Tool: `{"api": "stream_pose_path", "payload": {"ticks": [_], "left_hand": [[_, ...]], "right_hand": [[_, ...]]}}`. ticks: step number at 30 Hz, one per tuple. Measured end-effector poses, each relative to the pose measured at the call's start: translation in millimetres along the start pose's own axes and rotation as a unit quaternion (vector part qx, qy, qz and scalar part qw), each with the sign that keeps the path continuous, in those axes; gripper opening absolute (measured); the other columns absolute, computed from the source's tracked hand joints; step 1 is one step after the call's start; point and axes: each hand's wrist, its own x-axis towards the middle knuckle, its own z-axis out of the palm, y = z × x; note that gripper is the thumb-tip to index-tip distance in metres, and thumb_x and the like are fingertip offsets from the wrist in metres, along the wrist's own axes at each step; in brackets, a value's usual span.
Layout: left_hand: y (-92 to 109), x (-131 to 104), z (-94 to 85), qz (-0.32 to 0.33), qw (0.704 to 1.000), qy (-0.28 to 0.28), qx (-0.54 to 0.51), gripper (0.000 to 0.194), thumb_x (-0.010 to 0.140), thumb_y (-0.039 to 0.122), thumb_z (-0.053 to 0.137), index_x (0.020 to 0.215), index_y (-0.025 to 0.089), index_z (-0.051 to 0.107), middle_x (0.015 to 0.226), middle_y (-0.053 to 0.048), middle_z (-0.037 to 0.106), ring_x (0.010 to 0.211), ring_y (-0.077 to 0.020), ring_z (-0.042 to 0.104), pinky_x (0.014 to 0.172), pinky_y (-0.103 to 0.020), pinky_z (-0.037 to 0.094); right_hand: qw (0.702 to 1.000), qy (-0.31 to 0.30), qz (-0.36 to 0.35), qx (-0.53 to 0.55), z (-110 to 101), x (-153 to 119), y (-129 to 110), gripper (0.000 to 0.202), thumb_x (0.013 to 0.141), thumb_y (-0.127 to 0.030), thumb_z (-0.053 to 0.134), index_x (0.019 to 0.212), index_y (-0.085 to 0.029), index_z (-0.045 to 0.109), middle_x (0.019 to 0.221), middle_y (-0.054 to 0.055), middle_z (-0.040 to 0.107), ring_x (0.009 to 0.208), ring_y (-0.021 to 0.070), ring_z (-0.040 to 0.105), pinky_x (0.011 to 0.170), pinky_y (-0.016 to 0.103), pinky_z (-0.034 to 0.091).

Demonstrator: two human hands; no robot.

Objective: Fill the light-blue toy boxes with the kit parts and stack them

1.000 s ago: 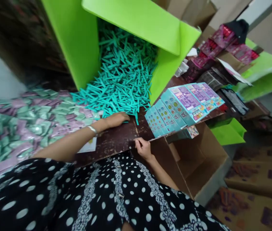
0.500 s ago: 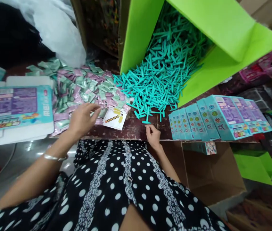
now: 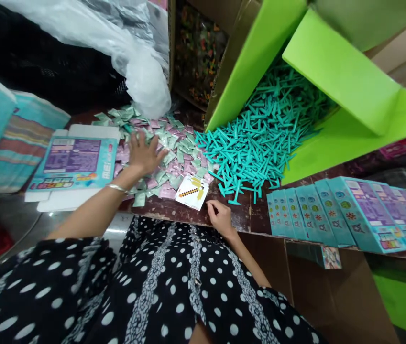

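Now gathering step: left hand (image 3: pixel 144 154) spread flat, palm down on heap of green and pink sachets (image 3: pixel 169 150), nothing gripped yet. Right hand (image 3: pixel 220 217) curled at table edge (image 3: pixel 188 216), fingertips just beside printed leaflet (image 3: pixel 192 191), apparently empty. Probably next: pinch single sachet without dragging neighbours. Teal sticks (image 3: pixel 256 143) beside heap.
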Motion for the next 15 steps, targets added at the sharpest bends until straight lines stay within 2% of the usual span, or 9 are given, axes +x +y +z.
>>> {"api": "stream_pose_path", "payload": {"ticks": [4,9,12,13,15], "left_hand": [[17.1,10.6,40.6,0.035,0.999,-0.019,0.001,0.093,0.095,0.079,0.072,0.158,0.011,0.067,0.188,-0.028,0.027,0.178,-0.0533,0.009,0.141,-0.075,0.001],[59.4,25.7,71.6,0.062,0.995,-0.073,0.021,0.084,0.105,0.067,0.063,0.168,0.012,0.057,0.189,-0.028,0.026,0.178,-0.0506,0.009,0.138,-0.077,0.003],[82.1,35.0,66.7,0.055,0.992,-0.112,0.008,0.081,0.107,0.063,0.062,0.168,0.011,0.057,0.188,-0.029,0.028,0.178,-0.0513,0.013,0.139,-0.076,0.009],[83.3,34.4,57.5,0.055,0.991,-0.118,0.002,0.079,0.106,0.063,0.063,0.167,0.012,0.059,0.188,-0.027,0.03,0.177,-0.0509,0.015,0.139,-0.074,0.011],[71.6,22.1,26.4,0.06,0.993,-0.098,-0.008,0.073,0.105,0.062,0.066,0.163,0.017,0.064,0.186,-0.022,0.036,0.176,-0.048,0.022,0.141,-0.069,0.016]], "right_hand": [[1.0,-0.005,0.018,0.006,-0.8,3.5,0.9,0.035,0.11,-0.042,0.055,0.094,-0.024,0.081,0.092,0.007,0.085,0.08,0.0227,0.078,0.079,0.034,0.061],[0.999,-0.014,0.029,0.013,-0.9,7.6,0.0,0.034,0.107,-0.043,0.058,0.089,-0.023,0.079,0.084,0.005,0.081,0.073,0.0209,0.073,0.074,0.032,0.056],[0.999,-0.005,0.035,0.023,-3.6,6.4,-0.4,0.035,0.106,-0.045,0.059,0.089,-0.022,0.079,0.083,0.005,0.08,0.073,0.0207,0.073,0.073,0.032,0.056],[0.999,0.001,0.039,0.028,-5.1,5.4,0.2,0.035,0.106,-0.046,0.059,0.091,-0.022,0.08,0.081,0.005,0.079,0.071,0.0203,0.073,0.071,0.031,0.055],[0.998,0.018,0.053,0.041,-8.5,3.1,2.9,0.037,0.107,-0.048,0.058,0.097,-0.02,0.081,0.072,0.002,0.074,0.062,0.0186,0.068,0.064,0.03,0.053]]}}
